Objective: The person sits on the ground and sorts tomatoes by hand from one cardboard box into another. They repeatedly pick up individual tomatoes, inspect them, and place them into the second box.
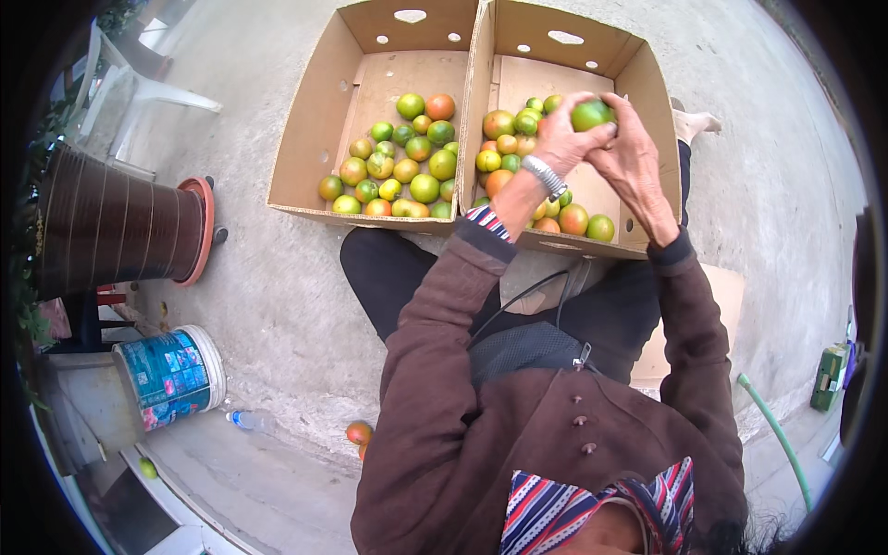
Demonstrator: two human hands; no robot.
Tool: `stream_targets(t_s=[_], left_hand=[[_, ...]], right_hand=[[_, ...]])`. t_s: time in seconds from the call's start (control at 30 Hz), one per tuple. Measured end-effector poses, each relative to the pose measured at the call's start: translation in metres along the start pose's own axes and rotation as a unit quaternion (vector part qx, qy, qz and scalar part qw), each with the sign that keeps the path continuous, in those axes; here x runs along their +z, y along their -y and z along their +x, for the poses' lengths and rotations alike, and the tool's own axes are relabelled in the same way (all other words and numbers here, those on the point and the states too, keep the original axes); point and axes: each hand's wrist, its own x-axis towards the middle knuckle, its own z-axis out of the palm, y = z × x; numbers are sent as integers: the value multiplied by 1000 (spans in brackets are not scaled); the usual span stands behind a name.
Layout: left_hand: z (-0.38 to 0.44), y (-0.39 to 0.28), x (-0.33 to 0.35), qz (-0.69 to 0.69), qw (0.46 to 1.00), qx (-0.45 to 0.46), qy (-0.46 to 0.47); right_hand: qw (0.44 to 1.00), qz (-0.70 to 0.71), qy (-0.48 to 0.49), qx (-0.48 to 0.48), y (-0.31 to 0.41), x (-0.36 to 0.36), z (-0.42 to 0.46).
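Note:
Both my hands are raised over the right cardboard box (645, 111), with a large green tomato (591, 116) between their fingers. My left hand (563, 135), wearing a metal-banded wristwatch (544, 176), grips its left side with the thumb across the front. On the tomato's right side is my right hand (630, 142), its fingers curled round the top. Below, the right box holds several green, yellow and orange-red tomatoes (573, 218), some hidden behind my left hand and wrist. Against it stands the left cardboard box (305, 149), with mixed green and reddish tomatoes (424, 188) inside.
My crossed legs (388, 277) touch the near box edges. Left on the concrete stand a brown plant pot (125, 222), a white plastic chair (149, 94) and a bucket (173, 374). A plastic bottle (246, 420) and loose tomatoes (359, 432) lie nearer; a green hose (777, 433) is right.

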Motion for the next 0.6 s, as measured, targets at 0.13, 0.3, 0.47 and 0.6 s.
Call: stream_targets(t_s=[0.13, 0.3, 0.47, 0.6], left_hand=[[-35, -56, -51, -114, 992, 13, -55], [-43, -67, -210, 445, 878, -17, -175], [-48, -58, -251, 752, 595, -283, -20], [-41, -48, -227, 736, 534, -393, 134]], right_hand=[[988, 103, 42, -108, 31, -8, -29], [987, -119, 95, -40, -73, 3, -102], [989, -56, 106, 89, -61, 7, -100], [984, -67, 54, 157, -82, 3, -108]])
